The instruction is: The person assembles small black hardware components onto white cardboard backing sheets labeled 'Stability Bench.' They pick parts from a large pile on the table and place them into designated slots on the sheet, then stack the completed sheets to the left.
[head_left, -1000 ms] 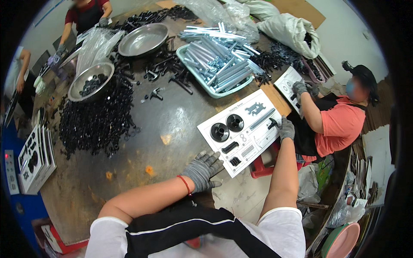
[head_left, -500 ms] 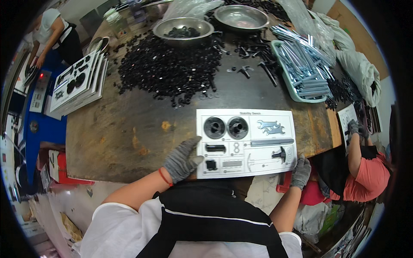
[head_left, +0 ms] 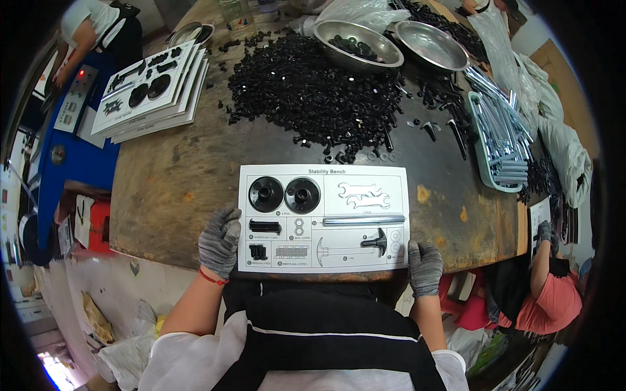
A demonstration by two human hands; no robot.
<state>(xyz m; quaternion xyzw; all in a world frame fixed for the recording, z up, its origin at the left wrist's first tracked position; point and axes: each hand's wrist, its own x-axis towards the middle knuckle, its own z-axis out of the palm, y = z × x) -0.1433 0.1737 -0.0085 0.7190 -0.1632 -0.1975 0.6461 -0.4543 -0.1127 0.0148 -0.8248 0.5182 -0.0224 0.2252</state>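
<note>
"Worn brown wooden desk [head_left: 176, 176]: what sits at its six o'clock edge?"
"White rectangular card [head_left: 394, 180] bearing black round discs [head_left: 266, 194]; grey-gloved left hand [head_left: 220, 242] grasps its nine o'clock edge, grey-gloved right hand [head_left: 425, 268] its three o'clock."

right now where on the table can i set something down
The widest bare tabletop lies left of the white card, nearer than the stacked cards; a smaller patch lies right of the card, nearer than the tray of tubes. Beyond the card, piled black parts and bowls crowd together.

The card [head_left: 399, 195] is white, its discs [head_left: 266, 194] black.
</note>
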